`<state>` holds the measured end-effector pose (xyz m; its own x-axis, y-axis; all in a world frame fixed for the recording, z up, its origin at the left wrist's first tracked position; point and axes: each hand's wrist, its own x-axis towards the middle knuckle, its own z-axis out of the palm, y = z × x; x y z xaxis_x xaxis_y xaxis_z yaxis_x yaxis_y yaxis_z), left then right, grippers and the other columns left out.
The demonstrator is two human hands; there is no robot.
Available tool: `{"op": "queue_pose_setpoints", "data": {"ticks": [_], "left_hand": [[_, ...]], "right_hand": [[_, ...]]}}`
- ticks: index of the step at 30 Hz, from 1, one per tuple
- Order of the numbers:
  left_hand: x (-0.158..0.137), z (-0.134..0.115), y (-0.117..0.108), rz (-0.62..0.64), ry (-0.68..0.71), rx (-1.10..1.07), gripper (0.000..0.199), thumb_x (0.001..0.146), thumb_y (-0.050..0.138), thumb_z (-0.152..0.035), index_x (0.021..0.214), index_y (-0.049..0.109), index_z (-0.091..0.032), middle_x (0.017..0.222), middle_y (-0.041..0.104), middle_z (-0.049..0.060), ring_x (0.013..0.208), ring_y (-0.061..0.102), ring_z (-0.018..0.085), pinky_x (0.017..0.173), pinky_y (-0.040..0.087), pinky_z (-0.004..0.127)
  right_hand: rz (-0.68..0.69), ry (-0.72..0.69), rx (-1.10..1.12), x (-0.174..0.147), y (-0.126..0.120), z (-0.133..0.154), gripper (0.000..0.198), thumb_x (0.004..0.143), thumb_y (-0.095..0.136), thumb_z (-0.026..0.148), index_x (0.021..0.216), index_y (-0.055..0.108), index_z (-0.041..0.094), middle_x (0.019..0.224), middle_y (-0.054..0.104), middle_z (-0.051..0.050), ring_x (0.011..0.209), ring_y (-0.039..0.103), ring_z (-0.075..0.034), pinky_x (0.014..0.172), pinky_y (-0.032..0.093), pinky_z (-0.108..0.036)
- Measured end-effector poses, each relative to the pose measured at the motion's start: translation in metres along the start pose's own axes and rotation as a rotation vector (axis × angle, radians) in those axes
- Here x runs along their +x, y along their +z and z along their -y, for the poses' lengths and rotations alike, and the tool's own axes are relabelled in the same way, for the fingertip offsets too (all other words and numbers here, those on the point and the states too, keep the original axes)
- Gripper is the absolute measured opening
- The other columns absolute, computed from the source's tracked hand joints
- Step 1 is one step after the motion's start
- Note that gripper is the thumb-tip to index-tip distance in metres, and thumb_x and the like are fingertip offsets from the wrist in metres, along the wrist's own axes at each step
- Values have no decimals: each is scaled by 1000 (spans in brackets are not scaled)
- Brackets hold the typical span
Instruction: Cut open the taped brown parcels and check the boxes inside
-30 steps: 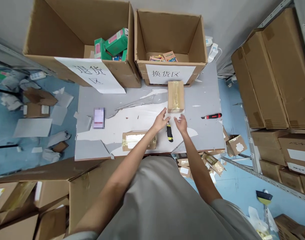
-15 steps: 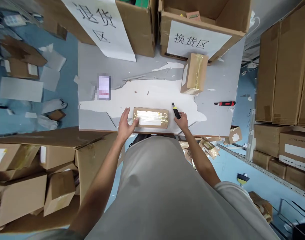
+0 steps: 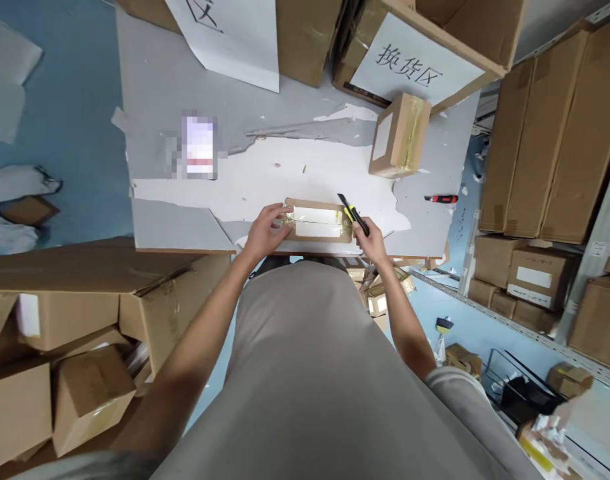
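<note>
The taped cardboard box (image 3: 317, 233) lies at the six o'clock edge of the counter (image 3: 177, 227). The left hand (image 3: 265, 232) grips its nine o'clock end between thumb and fingers. The right hand (image 3: 373, 243), at its three o'clock end, clasps a black-and-yellow utility knife (image 3: 353, 215), tip toward eleven.

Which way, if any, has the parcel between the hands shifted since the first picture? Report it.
Yes: the parcel has moved right along the front edge of the table, farther from its left end.
</note>
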<state>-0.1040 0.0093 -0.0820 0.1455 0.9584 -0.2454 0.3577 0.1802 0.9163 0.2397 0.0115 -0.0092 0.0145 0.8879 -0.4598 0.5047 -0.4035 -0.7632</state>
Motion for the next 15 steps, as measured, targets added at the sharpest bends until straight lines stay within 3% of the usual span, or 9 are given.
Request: {"op": "queue_pose_setpoints", "data": {"ticks": [2,5,10,15], "left_hand": [[5,4,-2,21,9,-26,45,102,72,-53,138,79,-28,155,66,13,116,74,26,98,69,44],[10,11,-6,71,18,-74,44,98,75,-50,136,80,-28,149,69,12,116,73,26,95,70,42],[16,21,-8,138,35,-125,52,94,80,-46,143,79,-29,152,66,12,123,72,27,99,70,41],[19,25,-5,148,39,-141,52,95,79,-42,145,78,-29,152,64,11,125,71,28,103,70,42]], "right_hand": [[69,-115,-178,-6,5,20,57,111,55,71,143,72,26,109,84,-4,96,79,-25,88,65,-36],[236,-283,-443,-9,15,52,59,119,48,58,169,61,31,150,79,-6,138,74,-32,115,59,-41],[478,-294,-926,-6,34,102,58,125,42,42,182,44,34,139,83,-9,120,78,-28,99,56,-32],[562,-235,-1132,-2,43,135,57,127,37,42,184,40,34,135,81,-11,118,76,-27,92,50,-30]]}}
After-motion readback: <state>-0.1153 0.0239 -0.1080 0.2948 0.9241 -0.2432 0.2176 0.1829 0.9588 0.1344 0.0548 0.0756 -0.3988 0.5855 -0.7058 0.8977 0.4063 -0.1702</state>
